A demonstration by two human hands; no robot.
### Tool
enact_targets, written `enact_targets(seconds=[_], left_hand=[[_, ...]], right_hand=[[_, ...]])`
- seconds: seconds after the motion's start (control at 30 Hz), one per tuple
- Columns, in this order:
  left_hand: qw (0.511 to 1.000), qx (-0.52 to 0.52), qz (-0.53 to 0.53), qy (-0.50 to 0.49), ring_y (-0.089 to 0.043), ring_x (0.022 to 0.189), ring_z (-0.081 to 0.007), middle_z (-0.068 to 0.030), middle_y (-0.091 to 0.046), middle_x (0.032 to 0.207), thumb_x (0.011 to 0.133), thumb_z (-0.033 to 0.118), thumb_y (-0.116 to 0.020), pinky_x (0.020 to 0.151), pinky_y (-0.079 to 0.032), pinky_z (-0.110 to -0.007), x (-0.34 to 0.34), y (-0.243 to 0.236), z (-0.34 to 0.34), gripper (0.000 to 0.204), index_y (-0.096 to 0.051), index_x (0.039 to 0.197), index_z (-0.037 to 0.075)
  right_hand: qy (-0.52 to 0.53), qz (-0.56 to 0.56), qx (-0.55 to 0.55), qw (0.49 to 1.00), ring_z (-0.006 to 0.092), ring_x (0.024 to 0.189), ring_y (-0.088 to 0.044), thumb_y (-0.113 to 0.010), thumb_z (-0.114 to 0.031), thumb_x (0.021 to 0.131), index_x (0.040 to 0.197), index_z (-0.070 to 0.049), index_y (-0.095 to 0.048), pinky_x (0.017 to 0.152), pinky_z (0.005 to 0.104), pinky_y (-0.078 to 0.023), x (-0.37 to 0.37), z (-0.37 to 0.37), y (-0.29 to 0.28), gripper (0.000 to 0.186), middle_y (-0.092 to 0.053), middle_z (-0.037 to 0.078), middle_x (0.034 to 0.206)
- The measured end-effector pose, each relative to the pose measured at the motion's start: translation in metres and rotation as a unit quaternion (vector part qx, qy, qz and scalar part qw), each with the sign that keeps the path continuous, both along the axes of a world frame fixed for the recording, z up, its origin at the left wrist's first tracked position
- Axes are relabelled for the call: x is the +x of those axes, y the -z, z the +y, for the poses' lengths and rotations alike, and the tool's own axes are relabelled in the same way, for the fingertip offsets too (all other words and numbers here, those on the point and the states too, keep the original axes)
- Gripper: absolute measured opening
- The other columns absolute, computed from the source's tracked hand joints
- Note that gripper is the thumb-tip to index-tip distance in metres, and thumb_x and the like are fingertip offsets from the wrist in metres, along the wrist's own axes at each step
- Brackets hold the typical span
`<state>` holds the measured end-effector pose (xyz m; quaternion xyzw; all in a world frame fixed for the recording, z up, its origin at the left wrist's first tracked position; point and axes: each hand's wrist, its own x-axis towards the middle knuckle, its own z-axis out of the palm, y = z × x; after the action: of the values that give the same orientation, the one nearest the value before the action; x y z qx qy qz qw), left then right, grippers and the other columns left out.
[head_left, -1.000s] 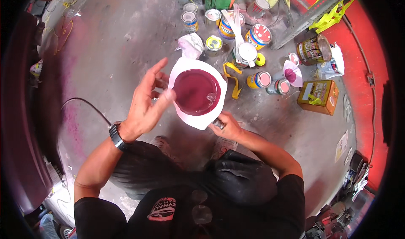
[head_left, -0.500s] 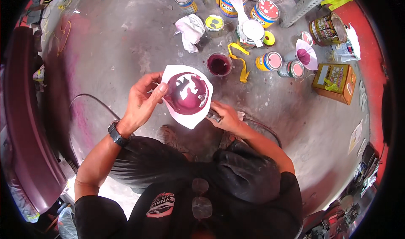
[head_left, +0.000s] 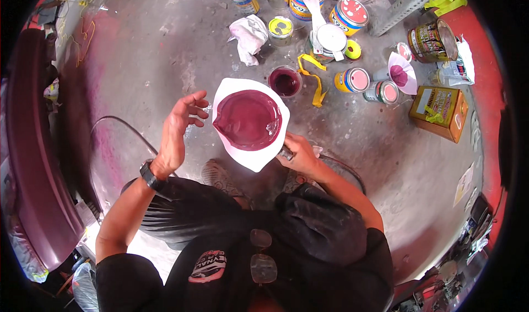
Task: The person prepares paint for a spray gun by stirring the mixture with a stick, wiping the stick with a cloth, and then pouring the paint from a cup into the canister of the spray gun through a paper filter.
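Observation:
A white paper paint strainer [head_left: 254, 160] fills the centre, with a pool of glossy burgundy paint [head_left: 249, 120] inside. Below its right edge, my right hand [head_left: 302, 155] grips a spray gun [head_left: 286, 153], of which only a small dark metal part shows; the strainer hides the rest. My left hand [head_left: 177, 129] is just left of the strainer, apart from it, fingers spread and holding nothing. Beyond the strainer, a clear cup [head_left: 285, 82] with dark red paint stands on the floor.
Several paint cans [head_left: 351, 80] stand ahead and to the right, near a crumpled white cloth [head_left: 248, 38] and yellow strips [head_left: 318, 86]. A rectangular gold tin [head_left: 438, 114] is at right. A dark hose [head_left: 128, 123] curves across the floor. A long burgundy panel [head_left: 36, 163] lines the left.
My left hand has let go of the strainer's edge and drawn away left. The strainer looks larger and has shifted slightly right; the paint now shows as an even, fuller pool.

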<state>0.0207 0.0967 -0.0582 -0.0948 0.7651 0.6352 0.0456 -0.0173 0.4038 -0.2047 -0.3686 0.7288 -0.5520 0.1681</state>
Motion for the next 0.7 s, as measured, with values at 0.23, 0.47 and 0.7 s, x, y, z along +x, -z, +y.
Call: enact_targets(seconds=[0.23,0.47,0.7], left_hand=[[0.998,0.004,0.026,-0.062,-0.056,0.092,-0.0139,-0.0088,-0.06,0.112,0.104,0.057,-0.037,0.08,-0.047,-0.029,0.01,-0.014,0.054,0.069,-0.052,0.139,-0.001],[0.961,0.222,-0.098,-0.133,-0.063,0.073,-0.0094,-0.0029,-0.066,0.09,0.1,0.027,-0.064,0.065,-0.05,-0.024,0.019,-0.021,0.152,0.033,-0.057,0.12,0.002],[0.945,0.26,-0.116,-0.162,-0.061,0.065,-0.0046,0.0003,-0.068,0.082,0.097,0.025,-0.071,0.055,-0.046,-0.019,-0.012,-0.011,0.208,0.023,-0.063,0.1,0.003]], right_hand=[[0.045,0.026,-0.001,0.999,0.0384,0.098,-0.068,-0.08,-0.011,0.076,0.126,-0.001,-0.061,0.081,0.0401,-0.055,-0.006,0.028,-0.009,0.054,-0.067,0.019,0.115],[0.135,-0.014,0.016,0.991,0.0353,0.089,-0.07,-0.074,-0.003,0.071,0.107,-0.001,-0.069,0.076,0.0398,-0.055,-0.01,0.061,0.004,0.037,-0.071,0.017,0.1],[0.199,-0.072,-0.007,0.977,0.0292,0.093,-0.074,-0.079,-0.008,0.069,0.101,-0.002,-0.074,0.081,0.0374,-0.056,-0.013,0.091,0.02,0.033,-0.076,0.013,0.098]])
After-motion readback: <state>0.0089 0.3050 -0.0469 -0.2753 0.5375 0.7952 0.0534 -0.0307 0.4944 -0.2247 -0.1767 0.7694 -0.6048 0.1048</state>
